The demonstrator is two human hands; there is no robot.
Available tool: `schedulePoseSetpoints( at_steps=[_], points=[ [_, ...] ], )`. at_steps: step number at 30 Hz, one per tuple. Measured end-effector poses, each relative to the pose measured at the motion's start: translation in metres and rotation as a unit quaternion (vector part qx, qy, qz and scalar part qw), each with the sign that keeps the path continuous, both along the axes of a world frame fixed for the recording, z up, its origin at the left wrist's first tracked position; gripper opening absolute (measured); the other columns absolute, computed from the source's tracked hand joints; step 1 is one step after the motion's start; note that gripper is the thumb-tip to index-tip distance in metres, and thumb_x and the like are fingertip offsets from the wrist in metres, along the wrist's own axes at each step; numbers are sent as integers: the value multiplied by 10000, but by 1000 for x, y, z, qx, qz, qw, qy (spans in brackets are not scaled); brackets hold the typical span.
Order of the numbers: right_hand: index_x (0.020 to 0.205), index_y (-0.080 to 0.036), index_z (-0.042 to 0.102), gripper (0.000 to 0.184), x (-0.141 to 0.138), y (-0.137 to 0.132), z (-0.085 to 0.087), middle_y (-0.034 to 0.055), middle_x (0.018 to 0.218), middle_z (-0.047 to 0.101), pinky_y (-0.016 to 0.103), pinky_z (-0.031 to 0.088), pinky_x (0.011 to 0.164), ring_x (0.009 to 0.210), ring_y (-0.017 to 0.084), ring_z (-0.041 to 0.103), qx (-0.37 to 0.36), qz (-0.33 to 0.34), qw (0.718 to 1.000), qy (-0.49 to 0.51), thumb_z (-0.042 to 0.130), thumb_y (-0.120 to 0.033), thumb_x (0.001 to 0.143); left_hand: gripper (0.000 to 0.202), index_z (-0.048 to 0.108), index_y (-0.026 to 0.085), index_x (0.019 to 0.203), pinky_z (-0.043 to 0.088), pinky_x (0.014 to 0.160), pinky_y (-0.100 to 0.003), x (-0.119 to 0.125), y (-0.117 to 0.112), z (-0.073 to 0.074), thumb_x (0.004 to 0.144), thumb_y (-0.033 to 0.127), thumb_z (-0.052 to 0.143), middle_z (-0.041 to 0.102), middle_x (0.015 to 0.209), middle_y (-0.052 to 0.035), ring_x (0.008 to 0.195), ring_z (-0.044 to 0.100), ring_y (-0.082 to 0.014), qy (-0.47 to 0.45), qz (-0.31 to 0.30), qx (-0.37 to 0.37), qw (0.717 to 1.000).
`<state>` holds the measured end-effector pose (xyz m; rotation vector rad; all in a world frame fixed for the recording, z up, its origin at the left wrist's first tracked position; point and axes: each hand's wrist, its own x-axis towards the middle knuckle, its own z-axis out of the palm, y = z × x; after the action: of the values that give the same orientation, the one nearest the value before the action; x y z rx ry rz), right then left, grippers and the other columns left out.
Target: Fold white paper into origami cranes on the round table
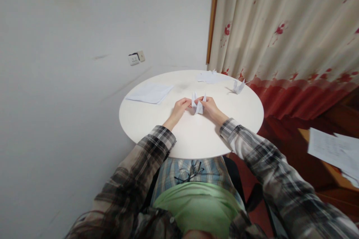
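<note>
Head view: I see the left hand (181,106) and right hand (212,107) pinching a folded paper (199,108) from opposite sides, presumably to steady its creases, near the middle of the round table (196,138); paper sheets (150,92) lie leftward, apparently leaving the hands room.

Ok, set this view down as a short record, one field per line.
left hand: fingertips at the left side of the folded paper
right hand: pinching the folded paper
left hand position: over the table, left hand
table, left: flat paper sheets
table, far right: second folded paper
wall: socket
</note>
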<state>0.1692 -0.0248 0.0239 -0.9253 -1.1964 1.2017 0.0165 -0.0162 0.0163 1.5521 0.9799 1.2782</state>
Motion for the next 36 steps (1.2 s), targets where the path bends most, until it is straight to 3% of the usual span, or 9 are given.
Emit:
schedulePoseSetpoints(
  at_steps=[4, 12, 20, 29, 36],
  points=[
    [607, -134, 615, 170, 0, 0, -1, -20, 554, 572, 234, 370, 520, 494, 81, 475, -8, 14, 1000, 7, 691, -268, 536, 191, 667, 181, 789, 355, 530, -202, -4, -1, 2, 707, 328, 579, 639, 721, -12, 632, 541, -112, -25, 14, -5, 1000],
    [603, -135, 616, 165, -1, 2, -7, -20, 540, 574, 241, 375, 527, 482, 84, 482, -21, 50, 998, 11, 690, -259, 525, 280, 678, 179, 908, 355, 538, -197, -2, -3, 4, 656, 283, 614, 666, 830, -19, 638, 523, -103, -47, -29, -39, 998],
    [598, -139, 620, 157, 0, 3, -7, -16, 554, 583, 231, 360, 521, 496, 84, 479, -11, 54, 998, -16, 688, -264, 532, 201, 634, 180, 802, 401, 601, -202, -3, -5, 5, 606, 200, 594, 623, 775, 7, 645, 528, -97, -64, -54, -25, 996],
    [604, -138, 612, 167, 2, 7, -8, -25, 549, 566, 221, 339, 502, 486, 75, 458, 13, 11, 1000, -26, 683, -281, 554, 181, 620, 165, 769, 431, 662, -224, -1, -7, 9, 621, 256, 671, 627, 760, -7, 706, 558, -119, -62, -1, -7, 998],
    [601, -137, 606, 165, 1, 6, -7, -20, 575, 574, 230, 361, 531, 518, 82, 480, 25, -7, 1000, -6, 685, -274, 552, 203, 641, 154, 781, 437, 695, -245, 1, -11, 13, 647, 304, 675, 650, 796, -35, 757, 570, -142, -44, 7, 4, 999]
  ],
)
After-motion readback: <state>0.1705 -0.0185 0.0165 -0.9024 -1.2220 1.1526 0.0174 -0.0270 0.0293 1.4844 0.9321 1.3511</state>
